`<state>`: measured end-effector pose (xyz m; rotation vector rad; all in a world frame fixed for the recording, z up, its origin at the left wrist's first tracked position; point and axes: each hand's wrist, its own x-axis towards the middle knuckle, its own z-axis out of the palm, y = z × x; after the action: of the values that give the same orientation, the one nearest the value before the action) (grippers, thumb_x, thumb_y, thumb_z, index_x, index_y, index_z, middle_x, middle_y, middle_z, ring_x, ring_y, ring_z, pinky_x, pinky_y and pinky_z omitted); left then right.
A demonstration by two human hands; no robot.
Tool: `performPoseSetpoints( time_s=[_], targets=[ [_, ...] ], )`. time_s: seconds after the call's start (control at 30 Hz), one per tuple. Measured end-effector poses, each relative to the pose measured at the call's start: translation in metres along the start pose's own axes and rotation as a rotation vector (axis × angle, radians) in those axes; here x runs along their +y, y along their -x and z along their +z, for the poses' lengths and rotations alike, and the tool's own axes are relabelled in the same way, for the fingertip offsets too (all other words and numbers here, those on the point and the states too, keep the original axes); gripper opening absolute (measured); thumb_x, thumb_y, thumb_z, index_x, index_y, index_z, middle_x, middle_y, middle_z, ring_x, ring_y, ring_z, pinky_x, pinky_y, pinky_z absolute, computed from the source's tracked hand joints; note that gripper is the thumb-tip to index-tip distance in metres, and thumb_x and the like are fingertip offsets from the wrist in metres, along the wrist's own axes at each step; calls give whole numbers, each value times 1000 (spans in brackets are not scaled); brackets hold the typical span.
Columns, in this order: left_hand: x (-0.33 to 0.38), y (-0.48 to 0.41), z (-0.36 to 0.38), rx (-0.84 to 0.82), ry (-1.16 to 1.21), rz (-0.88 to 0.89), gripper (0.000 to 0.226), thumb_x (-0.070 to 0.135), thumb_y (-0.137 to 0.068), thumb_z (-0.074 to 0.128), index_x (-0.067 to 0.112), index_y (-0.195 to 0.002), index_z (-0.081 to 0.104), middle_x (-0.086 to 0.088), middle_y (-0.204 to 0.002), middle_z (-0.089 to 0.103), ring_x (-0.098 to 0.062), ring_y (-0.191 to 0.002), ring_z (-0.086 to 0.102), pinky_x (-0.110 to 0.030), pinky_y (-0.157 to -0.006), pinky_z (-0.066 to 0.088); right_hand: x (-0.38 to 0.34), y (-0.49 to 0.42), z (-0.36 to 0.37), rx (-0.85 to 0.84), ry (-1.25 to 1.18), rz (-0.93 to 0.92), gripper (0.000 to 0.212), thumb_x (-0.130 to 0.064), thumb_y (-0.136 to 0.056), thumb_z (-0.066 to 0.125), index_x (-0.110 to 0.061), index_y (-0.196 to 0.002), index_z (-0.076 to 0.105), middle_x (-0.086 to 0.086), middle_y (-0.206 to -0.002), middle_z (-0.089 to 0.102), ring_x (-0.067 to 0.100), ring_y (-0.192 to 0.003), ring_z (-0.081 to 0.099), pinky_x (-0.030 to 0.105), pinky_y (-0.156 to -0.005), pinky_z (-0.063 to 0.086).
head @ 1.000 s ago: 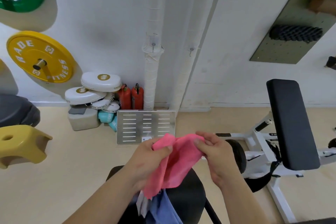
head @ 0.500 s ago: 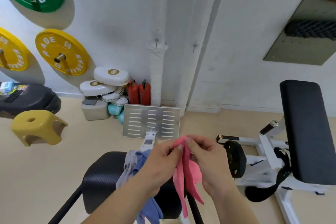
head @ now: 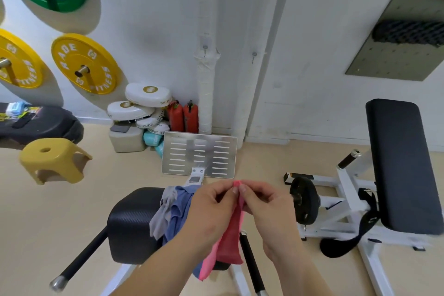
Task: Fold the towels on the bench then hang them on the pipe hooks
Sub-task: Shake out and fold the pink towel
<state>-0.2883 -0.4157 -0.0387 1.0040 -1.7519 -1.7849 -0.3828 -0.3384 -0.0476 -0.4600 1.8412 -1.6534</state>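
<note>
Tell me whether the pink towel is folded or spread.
Folded: the pink cloth towel hangs doubled in a narrow strip, pinched by left hand and right hand.

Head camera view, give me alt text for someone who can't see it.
Both hands, left hand and right hand, pinch a pink towel that hangs above a black bench pad holding blue and grey towels; two empty pipe hooks wait ahead.

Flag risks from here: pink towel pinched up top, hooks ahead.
1. Both hands, left and right, pinch only the pink towel's top edge; the fold could slip open.
2. The pipe hooks are small, so the hang may miss.
3. The blue towel droops off the bench pad and may slide.
</note>
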Motion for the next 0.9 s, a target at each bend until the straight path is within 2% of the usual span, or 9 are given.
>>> performPoseSetpoints(
  time_s=[0.1, 0.33, 0.47, 0.53, 0.6, 0.7, 0.8, 0.9],
  targets=[
    [-2, 6, -2, 7, 2, 12, 33, 10, -101, 58, 35, -93, 78, 15, -87, 79, 4, -83, 72, -7, -71, 53, 2, 4, -4, 3, 9, 1, 25, -4, -93, 70, -24, -86, 83, 9, -84, 80, 32, -88, 76, 54, -89, 61],
    [-4, 10, 0, -9, 3, 1, 28, 13, -102, 58, 31, -104, 79, 16, -93, 79, 2, -90, 72, -9, -76, 54, 1, 11, -4, 22, 23, -27, 26, -3, -92, 71, -25, -83, 82, 5, -84, 80, 21, -85, 78, 49, -87, 62],
    [-2, 10, 0, -30, 48, -12, 24, 18, -100, 62, 34, -103, 80, 10, -96, 79, -7, -93, 74, -24, -85, 60, -3, 12, -7, -15, 38, -37, 30, -5, -93, 66, -28, -85, 82, 3, -85, 80, 20, -89, 77, 49, -89, 62],
    [-1, 7, 0, -29, 49, 1, 23, 19, -94, 70, 40, -95, 81, 4, -93, 79, -20, -91, 74, -35, -87, 62, -7, 11, -9, -53, 15, -20, 37, 1, -94, 55, -23, -88, 83, 6, -88, 80, 22, -92, 77, 49, -91, 61],
    [-3, 2, -1, -9, 6, 32, 26, 17, -90, 74, 43, -89, 81, 0, -91, 77, -30, -93, 70, -40, -87, 61, -11, 11, -11, -104, -44, 0, 42, 8, -94, 46, -14, -92, 82, 11, -90, 80, 26, -94, 77, 48, -92, 61],
    [-8, -7, -5, 13, -95, 69, 24, 19, -93, 72, 42, -91, 81, 5, -94, 75, -25, -92, 70, -33, -85, 59, -16, 10, -15, -149, -107, 66, 40, 11, -95, 42, -5, -99, 79, 16, -89, 80, 31, -92, 78, 40, -88, 63],
    [-1, -15, -16, -29, -178, 98, 17, 21, -96, 68, 33, -94, 81, 9, -95, 76, -9, -92, 70, -21, -84, 56, -21, 3, -23, -126, 94, 33, 24, -4, -95, 59, -21, -103, 75, 7, -90, 80, 22, -90, 77, 34, -83, 63],
    [20, -21, -28, -125, -284, 185, 17, 20, -100, 63, 27, -95, 78, 8, -92, 78, -7, -92, 71, -24, -87, 55, -30, -10, -32, -213, 367, -148, 32, -17, -89, 74, -40, -111, 70, -15, -113, 72, -3, -109, 65, 23, -94, 55]
  ],
)
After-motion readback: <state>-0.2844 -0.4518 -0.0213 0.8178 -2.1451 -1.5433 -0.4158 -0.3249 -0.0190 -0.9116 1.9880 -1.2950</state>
